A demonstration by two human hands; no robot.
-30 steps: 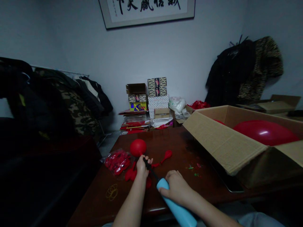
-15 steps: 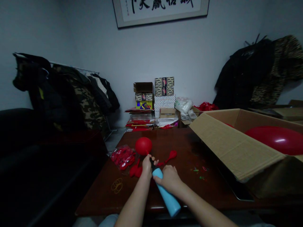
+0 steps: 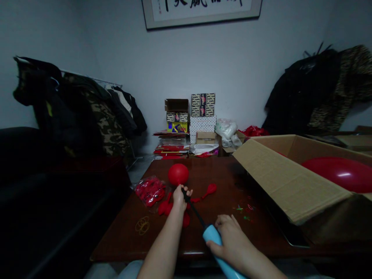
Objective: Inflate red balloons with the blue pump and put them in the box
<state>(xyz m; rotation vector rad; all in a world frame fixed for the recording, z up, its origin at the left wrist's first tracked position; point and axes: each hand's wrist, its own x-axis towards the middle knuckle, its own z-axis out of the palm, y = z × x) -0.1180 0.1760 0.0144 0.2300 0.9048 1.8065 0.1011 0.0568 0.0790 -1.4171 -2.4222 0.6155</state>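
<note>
My left hand (image 3: 180, 198) is closed around the neck of an inflated round red balloon (image 3: 178, 174) and the black tip of a hand pump. The pump's thin black rod (image 3: 193, 211) runs down to its light-blue barrel (image 3: 212, 235), which my right hand (image 3: 229, 238) grips near the table's front edge. Limp red balloons (image 3: 165, 207) lie under and beside my left hand, with another (image 3: 209, 190) to its right. A clear bag of red balloons (image 3: 150, 190) sits to the left.
The dark wooden table (image 3: 116, 248) holds loose rubber bands (image 3: 142, 225) and small coloured bits (image 3: 242, 212). An open cardboard box (image 3: 290, 178) at right holds a large red balloon (image 3: 340, 174). Stacked boxes (image 3: 203, 116) stand beyond the table.
My right hand has drawn the blue barrel back toward me and down, exposing the black rod again. The red balloon looks about the same size.
</note>
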